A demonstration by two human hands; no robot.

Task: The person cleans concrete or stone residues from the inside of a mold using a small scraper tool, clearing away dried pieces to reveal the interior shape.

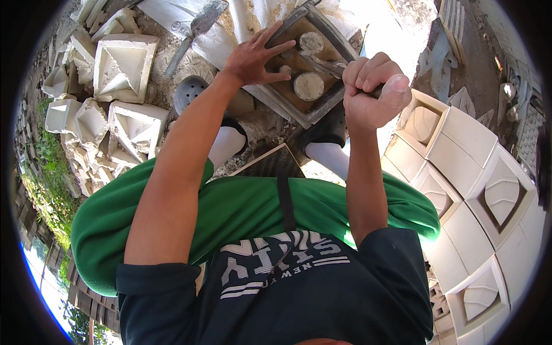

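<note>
A square mould frame [345, 43] with dark grey sides and a brown inner face lies tilted between my feet. Inside it stand two round pieces with whitish tops, a far one [311, 42] and a near one [309, 86]. My left hand [253, 60] is spread over the frame's left side, thumb and fingers apart, reaching toward the round pieces. At the right side my right hand [375, 89] is closed in a fist around the handle of a narrow, crusted tool [323, 64]. The tool's pale end reaches in between the round pieces; its exact kind is unclear.
A trowel [201, 26] lies on pale sacking at far left. Cast whitish blocks with hollowed faces [125, 68] and broken pieces pile up at left. Stacked cream blocks [460, 152] stand close on my right. My dark clogs [192, 92] flank the frame.
</note>
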